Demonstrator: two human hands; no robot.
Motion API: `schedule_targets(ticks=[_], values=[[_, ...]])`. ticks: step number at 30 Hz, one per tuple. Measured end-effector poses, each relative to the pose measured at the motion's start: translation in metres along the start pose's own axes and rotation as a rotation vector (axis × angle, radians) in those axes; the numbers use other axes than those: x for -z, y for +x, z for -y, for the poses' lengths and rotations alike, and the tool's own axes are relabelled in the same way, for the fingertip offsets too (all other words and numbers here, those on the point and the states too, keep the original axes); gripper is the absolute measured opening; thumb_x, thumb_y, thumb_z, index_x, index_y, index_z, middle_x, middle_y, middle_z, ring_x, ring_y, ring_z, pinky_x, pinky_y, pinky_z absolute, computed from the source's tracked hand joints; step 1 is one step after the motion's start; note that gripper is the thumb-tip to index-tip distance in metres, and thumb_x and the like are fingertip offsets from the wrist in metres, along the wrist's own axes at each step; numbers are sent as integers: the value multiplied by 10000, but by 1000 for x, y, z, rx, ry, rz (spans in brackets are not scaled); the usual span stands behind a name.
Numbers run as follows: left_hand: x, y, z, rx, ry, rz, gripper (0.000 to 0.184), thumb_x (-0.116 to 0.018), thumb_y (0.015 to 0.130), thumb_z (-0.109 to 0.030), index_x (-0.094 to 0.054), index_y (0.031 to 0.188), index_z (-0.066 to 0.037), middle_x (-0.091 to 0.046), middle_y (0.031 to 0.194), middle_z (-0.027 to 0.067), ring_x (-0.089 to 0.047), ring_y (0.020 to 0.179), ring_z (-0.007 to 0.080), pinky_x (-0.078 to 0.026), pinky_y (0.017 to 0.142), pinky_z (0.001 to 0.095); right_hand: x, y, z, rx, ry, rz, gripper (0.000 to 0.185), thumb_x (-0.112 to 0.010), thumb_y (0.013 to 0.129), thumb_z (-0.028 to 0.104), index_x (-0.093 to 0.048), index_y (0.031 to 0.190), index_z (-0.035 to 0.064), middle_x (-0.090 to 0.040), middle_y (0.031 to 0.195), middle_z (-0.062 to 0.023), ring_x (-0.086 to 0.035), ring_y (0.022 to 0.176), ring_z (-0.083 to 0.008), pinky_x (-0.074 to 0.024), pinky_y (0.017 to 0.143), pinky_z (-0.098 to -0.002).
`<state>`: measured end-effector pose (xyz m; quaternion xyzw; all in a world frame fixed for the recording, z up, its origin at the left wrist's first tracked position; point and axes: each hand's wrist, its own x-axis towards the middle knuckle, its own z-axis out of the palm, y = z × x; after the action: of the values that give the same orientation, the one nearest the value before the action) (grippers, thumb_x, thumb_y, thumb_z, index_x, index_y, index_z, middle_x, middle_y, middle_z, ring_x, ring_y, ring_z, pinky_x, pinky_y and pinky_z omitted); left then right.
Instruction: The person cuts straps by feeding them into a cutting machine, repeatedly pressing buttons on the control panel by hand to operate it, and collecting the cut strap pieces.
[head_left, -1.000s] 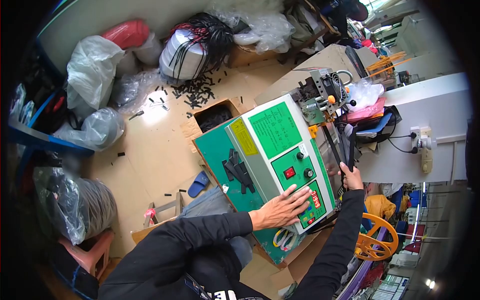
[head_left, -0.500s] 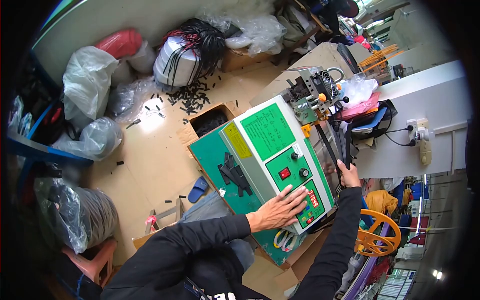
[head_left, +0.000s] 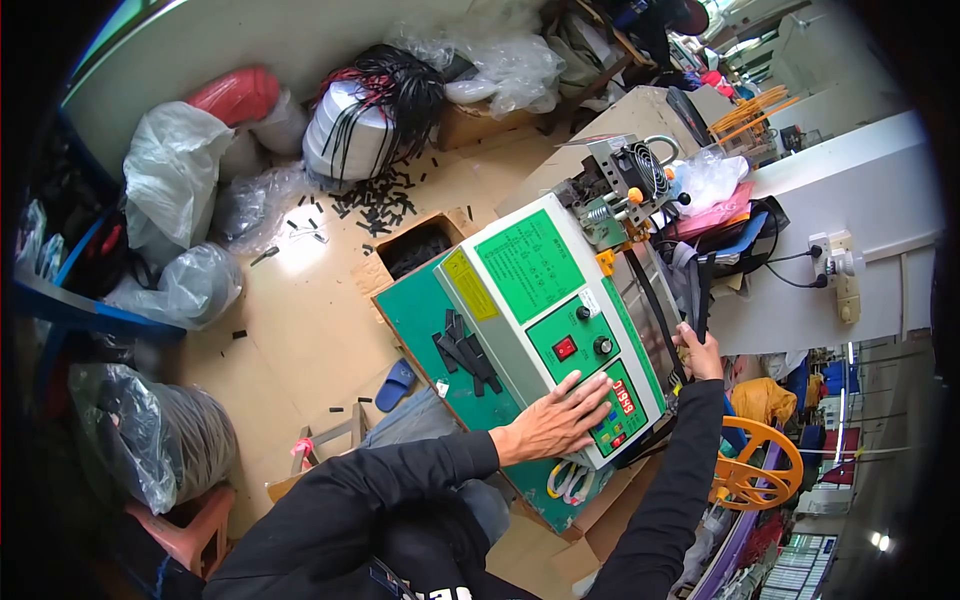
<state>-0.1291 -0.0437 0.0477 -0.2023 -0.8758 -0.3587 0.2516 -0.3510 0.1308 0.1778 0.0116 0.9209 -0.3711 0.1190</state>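
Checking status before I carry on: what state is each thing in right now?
Left hand: fingers spread, over the control panel.
Right hand: closed on a black strap.
Digital display: lit red.
Rocker switch: red, on or off unclear.
Black pieces: piled loosely on the green tabletop.
Cardboard box: open, dark contents inside.
Wall plugs: inserted.

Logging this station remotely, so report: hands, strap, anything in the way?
Left hand resting on the machine. Right hand gripping a black strap. Loose black strips on the green tabletop, clear of both hands.
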Motion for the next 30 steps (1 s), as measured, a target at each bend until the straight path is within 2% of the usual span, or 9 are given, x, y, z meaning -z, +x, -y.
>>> schedule_targets(ticks=[5, 6, 8, 10, 11, 13, 20, 23, 30], values=[[0, 2, 4, -5, -6, -16, 541, -425, 881, -379, -349, 1316, -68, -201, 1455, 164, -149, 1369, 283, -29, 1110, 444, 18, -11, -12, 119, 24, -244, 389, -638, 787, 413, -596, 867, 35, -598, 675, -26, -276, 346, -34, -178, 313, -192], [1, 3, 6, -12, -15, -22, 549, -432, 877, -383, -347, 1320, -71, -201, 1454, 167, -151, 1368, 288, -35, 1109, 443, 25, -12, -19, 183, -55, -335, 401, -634, 779, 446, -581, 773, 48, -560, 623, -18, -290, 346, -49, -187, 315, -188], [2, -4, 5, -26, -61, 0, 567, -445, 868, -391, -342, 1328, -77, -202, 1453, 174, -157, 1366, 298, -49, 1108, 442, 44, -40, 0, -85, -105, -369, 375, -611, 812, 404, -583, 793, 31, -552, 629, -18, -446, 490, -102, -374, 494, -212], [5, -4, 6, -38, -78, 66, 591, -466, 850, -405, -340, 1340, -101, -200, 1451, 184, -166, 1362, 310, -72, 1105, 439, 64, -61, -12, 8, -194, -428, 391, -608, 812, 429, -575, 747, 45, -500, 606, -3, -405, 473, -92, -337, 474, -206], [5, -4, 5, -51, -128, 108, 591, -466, 850, -405, -340, 1340, -101, -200, 1451, 184, -166, 1362, 310, -72, 1105, 439, 66, -79, -12, 166, -226, -477, 390, -589, 828, 431, -590, 758, 47, -470, 598, 9, -384, 473, -87, -316, 466, -214], [0, -5, 3, -90, -136, 35, 544, -505, 805, -355, -396, 1264, -85, -213, 1444, 186, -159, 1365, 303, -77, 1108, 436, 62, -114, -10, 147, -180, -630, 332, -566, 855, 408, -611, 795, 85, -419, 567, 46, -317, 421, -36, -207, 372, -179], [-14, -2, -7, -133, -71, 140, 552, -531, 810, -396, -402, 1291, -158, -238, 1440, 152, -215, 1347, 297, -124, 1088, 431, 38, -204, -22, 17, 221, -692, 291, -568, 872, 347, -634, 968, 80, -414, 582, 69, -293, 429, -3, -173, 383, -147], [-17, -1, -9, -128, 3, 117, 546, -562, 791, -396, -421, 1268, -173, -259, 1430, 140, -229, 1341, 289, -140, 1081, 428, 28, -223, -31, 10, 310, -754, 292, -571, 871, 352, -637, 953, 80, -412, 580, 67, -279, 427, -1, -165, 385, -147], [-21, -1, -6, -159, 99, 79, 566, -592, 762, -396, -426, 1260, -186, -276, 1420, 135, -229, 1343, 277, -142, 1081, 422, 22, -245, -64, -103, 223, -885, 302, -566, 874, 348, -643, 948, 65, -418, 574, 57, -316, 449, -14, -190, 390, -163]])
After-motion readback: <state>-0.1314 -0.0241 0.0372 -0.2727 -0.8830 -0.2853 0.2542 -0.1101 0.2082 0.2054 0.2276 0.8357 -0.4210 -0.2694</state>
